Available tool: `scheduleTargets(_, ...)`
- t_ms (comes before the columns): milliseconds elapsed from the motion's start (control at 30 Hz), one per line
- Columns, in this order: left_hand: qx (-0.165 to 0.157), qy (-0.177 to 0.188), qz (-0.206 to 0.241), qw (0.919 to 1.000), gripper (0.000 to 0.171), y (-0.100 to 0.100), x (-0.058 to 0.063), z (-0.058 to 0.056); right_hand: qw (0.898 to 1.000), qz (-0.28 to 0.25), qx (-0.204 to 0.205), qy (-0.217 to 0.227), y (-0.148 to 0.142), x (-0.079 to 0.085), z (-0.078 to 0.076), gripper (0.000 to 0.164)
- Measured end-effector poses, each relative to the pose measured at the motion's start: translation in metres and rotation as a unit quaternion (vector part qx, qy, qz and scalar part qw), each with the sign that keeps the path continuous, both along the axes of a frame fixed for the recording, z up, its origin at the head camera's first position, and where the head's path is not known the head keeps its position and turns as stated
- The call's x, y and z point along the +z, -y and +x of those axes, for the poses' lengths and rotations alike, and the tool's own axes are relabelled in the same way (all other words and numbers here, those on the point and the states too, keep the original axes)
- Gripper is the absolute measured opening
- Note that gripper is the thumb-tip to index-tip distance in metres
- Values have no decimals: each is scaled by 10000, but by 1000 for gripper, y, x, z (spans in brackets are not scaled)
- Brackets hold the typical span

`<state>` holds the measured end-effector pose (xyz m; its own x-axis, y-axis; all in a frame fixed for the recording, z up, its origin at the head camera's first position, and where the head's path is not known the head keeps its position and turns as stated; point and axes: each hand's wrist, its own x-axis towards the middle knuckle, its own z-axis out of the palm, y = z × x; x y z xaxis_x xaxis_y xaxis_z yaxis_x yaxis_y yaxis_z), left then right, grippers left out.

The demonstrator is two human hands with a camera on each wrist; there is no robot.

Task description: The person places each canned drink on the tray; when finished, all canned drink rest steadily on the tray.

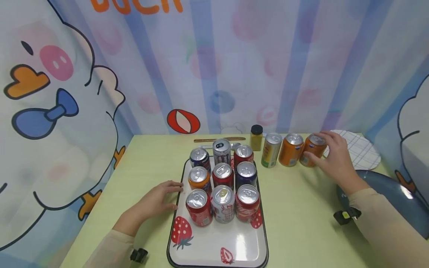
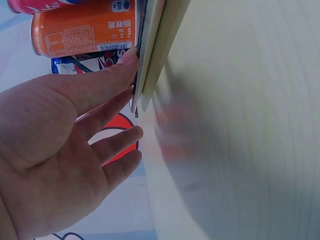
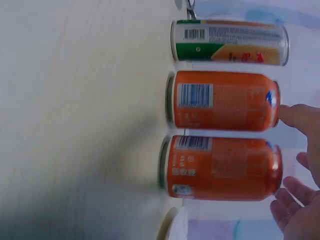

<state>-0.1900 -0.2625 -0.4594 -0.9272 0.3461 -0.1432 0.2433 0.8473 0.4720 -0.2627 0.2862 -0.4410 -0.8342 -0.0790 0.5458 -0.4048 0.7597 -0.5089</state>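
Observation:
My left hand [image 1: 155,204] rests its fingertips at the left rim of a white strawberry-print tray [image 1: 214,245]. In the left wrist view its fingers are extended, with an orange can [image 2: 85,31] just beyond the thumb. Several upright soda cans stand in rows on the tray, including a red can [image 1: 199,214] and a white Coca-Cola can [image 1: 222,208]. My right hand [image 1: 336,162] hovers around the top of the rightmost orange can [image 1: 313,152], thumb and fingers spread apart. Another orange can [image 1: 291,152] and a slim green-yellow can [image 1: 270,152] stand to its left.
A small black-capped jar [image 1: 256,139] stands behind the tray, near a wooden-handled knife [image 1: 218,139] and a spoon [image 1: 236,146]. At right are a checked round mat [image 1: 360,149] and a dark pan [image 1: 392,193]. A curtain backs the table.

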Motion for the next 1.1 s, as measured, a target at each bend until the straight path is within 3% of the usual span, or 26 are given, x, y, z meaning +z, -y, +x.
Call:
scheduleTargets(200, -52, -15, 0, 10000, 55, 2, -1, -1, 9973, -183, -338, 630, -14, -9, -15, 78)
scheduleTargets(433, 22, 16, 118, 9999, 54, 2, -2, -1, 9936, -433, -481, 922, -20, -14, -23, 74)
scheduleTargets(633, 52, 31, 75, 10000, 55, 2, -5, -1, 9859, -778, -681, 1313, -19, -11, -20, 70)
scheduleTargets(833, 130, 50, 112, 9998, 54, 1, -4, 0, 9828, -1043, -800, 1299, -14, -11, -4, 65)
scheduleTargets(1100, 81, 0, 96, 9999, 53, 1, -2, 0, 9913, -927, -474, 807, 4, -6, 38, 60)
